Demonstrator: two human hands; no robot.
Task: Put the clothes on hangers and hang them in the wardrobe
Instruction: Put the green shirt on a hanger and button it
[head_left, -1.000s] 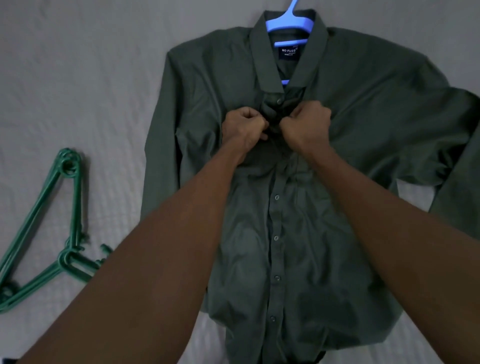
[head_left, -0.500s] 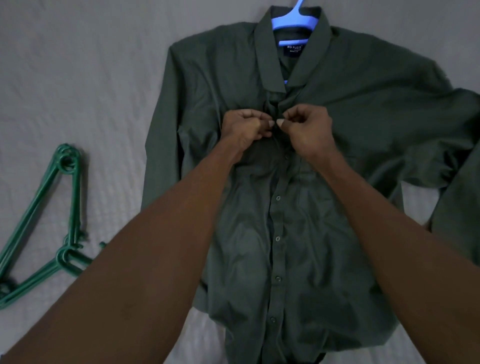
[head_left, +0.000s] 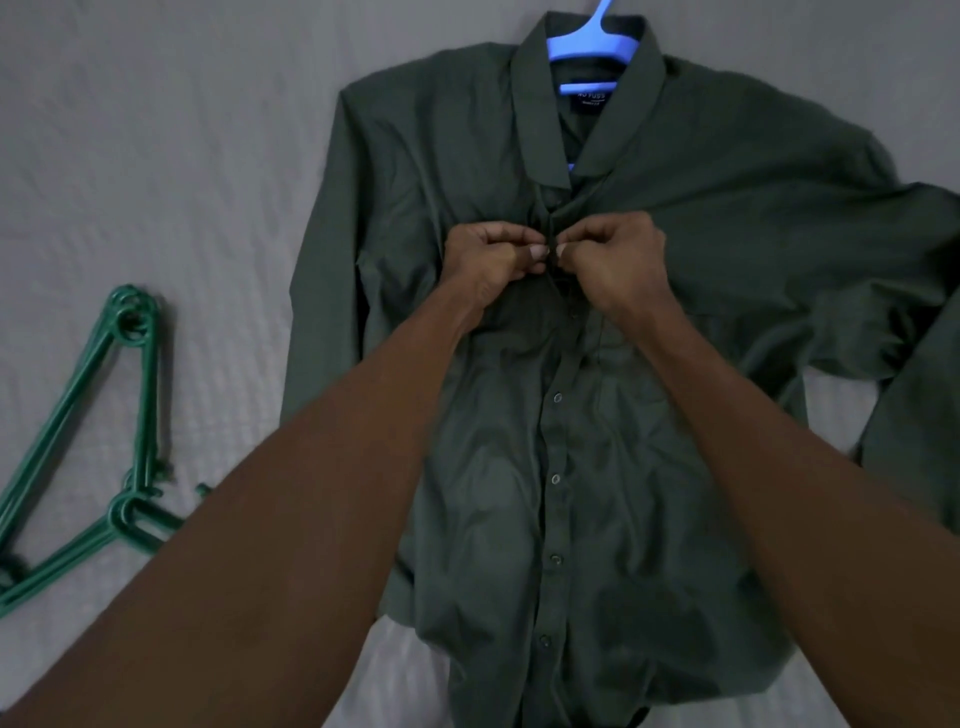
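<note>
1. Dark green long-sleeved button shirt (head_left: 597, 415): lies front-up on the pale grey textured bedcover (head_left: 156, 156).
2. Bright blue plastic hanger (head_left: 592, 44): inside the collar.
3. My left hand (head_left: 491, 257) and right hand (head_left: 615, 260): each pinches the placket just below the collar, thumbs nearly touching.
4. Green plastic hangers (head_left: 93, 441): stacked, well apart to the left.

A single wide-angle view comes from the person's head, looking forward and steeply down along both bare forearms, which enter from the bottom corners and fill much of the lower frame. It sits close over a pale grey quilted bed cover (head_left: 156, 156) (the surface fills the whole background). The view is centred on a dark green button-up shirt (head_left: 649, 467) lying flat, its collar toward the top edge.
</note>
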